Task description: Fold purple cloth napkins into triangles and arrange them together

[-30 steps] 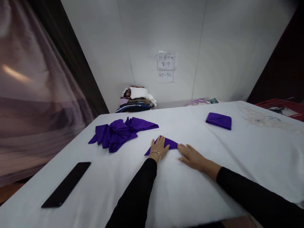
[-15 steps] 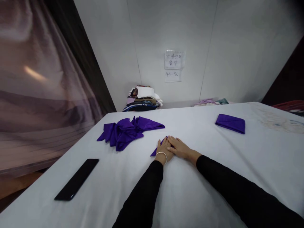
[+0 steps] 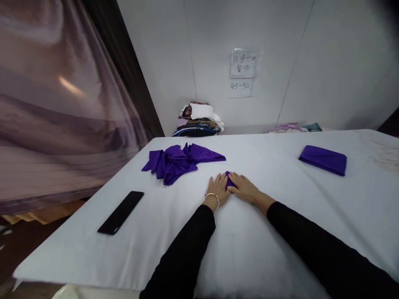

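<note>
On the white-covered desk (image 3: 264, 257), purple fabric is seen in three places: one crumpled heap (image 3: 174, 162), taken here as the landmark; one small folded cloth (image 3: 228, 181), placed to the right of the heap and nearer the wearer; and one flat packet (image 3: 323, 160), set well to the right of the heap. How many cloths make up the heap cannot be told.

Two hands are seen, both laid on the small folded cloth. The grip of the left hand (image 3: 219, 187) is released, its fingers stretched flat; the grip of the right hand (image 3: 245, 189) is likewise loose, its fingers extended against the cloth. By these hands the cloth is mostly hidden, only a sliver being left visible between them, so its full outline cannot be made out. One bracelet (image 3: 217, 199) is worn on the left wrist. Both dark sleeves are cut off by the frame.

One black slab (image 3: 121, 212) is laid to the left of the heap, nearer the wearer. Behind the heap, one stack of folded clothes (image 3: 199, 120) is partly hidden by the desk's far edge; farther right, one low pile of fabric (image 3: 289, 128) is hidden more. Above and right of the heap, two handwritten papers are fixed to the wall (image 3: 149, 54), "45-50" being legible on the lower.
</note>
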A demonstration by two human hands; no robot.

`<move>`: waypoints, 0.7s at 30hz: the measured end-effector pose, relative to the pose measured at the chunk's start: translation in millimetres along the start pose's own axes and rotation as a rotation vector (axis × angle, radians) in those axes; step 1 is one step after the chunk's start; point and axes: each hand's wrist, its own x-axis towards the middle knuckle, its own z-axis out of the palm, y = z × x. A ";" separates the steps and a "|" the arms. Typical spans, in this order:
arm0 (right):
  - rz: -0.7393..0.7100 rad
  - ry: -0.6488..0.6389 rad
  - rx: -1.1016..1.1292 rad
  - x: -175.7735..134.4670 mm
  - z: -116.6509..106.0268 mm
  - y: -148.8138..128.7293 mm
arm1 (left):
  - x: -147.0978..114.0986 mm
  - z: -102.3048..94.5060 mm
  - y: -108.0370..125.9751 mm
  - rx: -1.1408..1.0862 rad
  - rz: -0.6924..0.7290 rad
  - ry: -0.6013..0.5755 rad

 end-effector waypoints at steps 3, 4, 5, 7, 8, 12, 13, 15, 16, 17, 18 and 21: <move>0.008 0.003 -0.033 -0.1 -0.1 -1.5 | -13.5 -4.0 -18.0 -0.009 -0.071 -0.004; 0.008 0.003 -0.040 -0.2 -0.4 -2.1 | -18.8 -5.6 -24.7 -0.008 -0.100 -0.007; 0.006 0.003 -0.045 -0.2 -0.7 -2.6 | -24.3 -7.1 -31.4 -0.004 -0.130 -0.010; 0.001 0.002 -0.051 -0.4 -1.1 -3.0 | -35.6 -9.8 -43.9 0.007 -0.185 -0.015; -0.001 0.002 -0.053 -0.5 -1.1 -3.0 | -40.9 -10.9 -49.2 0.013 -0.209 -0.013; 0.004 0.016 -0.056 -2.3 -0.3 -1.9 | -57.8 -13.8 -63.4 -0.015 -0.314 0.041; 0.007 0.020 -0.057 -3.0 0.0 -1.7 | -60.7 -14.5 -65.2 -0.046 -0.345 0.074; 0.013 0.027 -0.064 -4.4 0.3 -1.5 | -65.2 -16.2 -66.3 -0.109 -0.395 0.143; 0.015 0.030 -0.069 -5.0 0.4 -1.6 | -66.9 -17.2 -65.2 -0.132 -0.408 0.174; 0.016 0.033 -0.074 -5.5 0.4 -1.9 | -68.1 -18.4 -62.8 -0.146 -0.413 0.197; 0.017 0.036 -0.079 -5.9 0.4 -2.4 | -68.8 -19.5 -58.9 -0.151 -0.410 0.211; 0.024 0.043 -0.091 -6.4 0.2 -4.4 | -65.5 -21.3 -37.4 -0.158 -0.307 0.257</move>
